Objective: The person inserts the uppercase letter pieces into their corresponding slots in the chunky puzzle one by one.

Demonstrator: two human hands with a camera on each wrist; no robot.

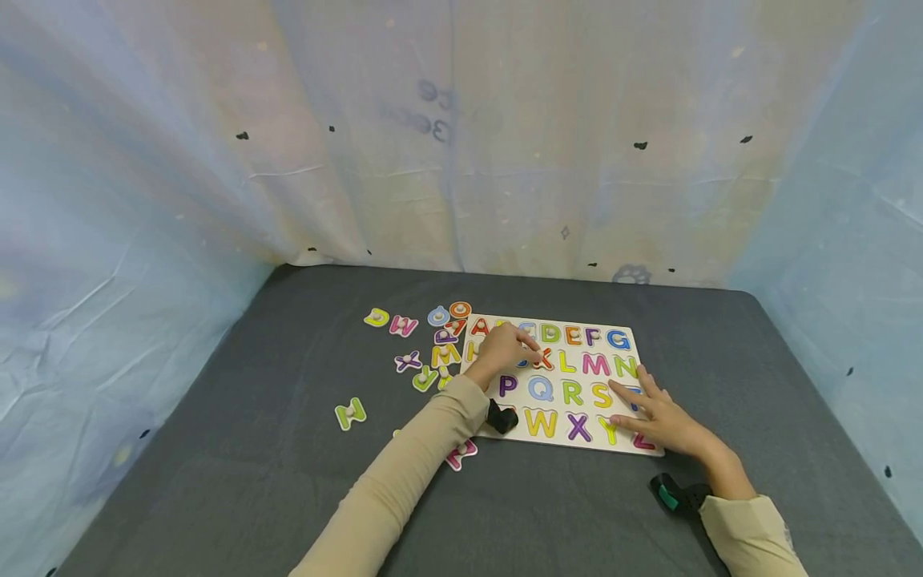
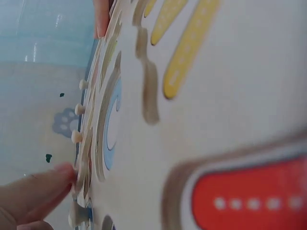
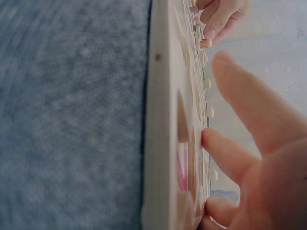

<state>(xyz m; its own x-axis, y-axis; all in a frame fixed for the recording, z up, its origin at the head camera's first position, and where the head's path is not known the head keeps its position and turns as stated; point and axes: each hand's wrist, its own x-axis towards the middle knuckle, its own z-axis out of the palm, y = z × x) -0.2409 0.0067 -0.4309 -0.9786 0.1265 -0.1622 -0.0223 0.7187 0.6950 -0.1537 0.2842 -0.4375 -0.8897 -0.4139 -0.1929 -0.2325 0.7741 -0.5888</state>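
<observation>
A white alphabet puzzle board (image 1: 556, 406) lies on the dark table, with coloured letters in rows. My left hand (image 1: 503, 349) reaches over its upper left part and pinches the red letter K piece (image 1: 546, 361) at its slot. The left wrist view shows fingertips (image 2: 64, 172) at a piece's edge, beside upright wooden knobs (image 2: 76, 136). On the board's right end rests my right hand (image 1: 667, 418), fingers spread across the S, Y and Z area. In the right wrist view its fingertips (image 3: 207, 136) touch the board's face.
Loose letter pieces lie left of the board, among them a pink W (image 1: 404, 325), a purple X (image 1: 408, 361) and an orange O (image 1: 460, 309). A green piece (image 1: 350, 413) sits farther out. My left forearm (image 1: 404, 473) partly covers a pink piece (image 1: 463, 453). Fabric walls surround the table.
</observation>
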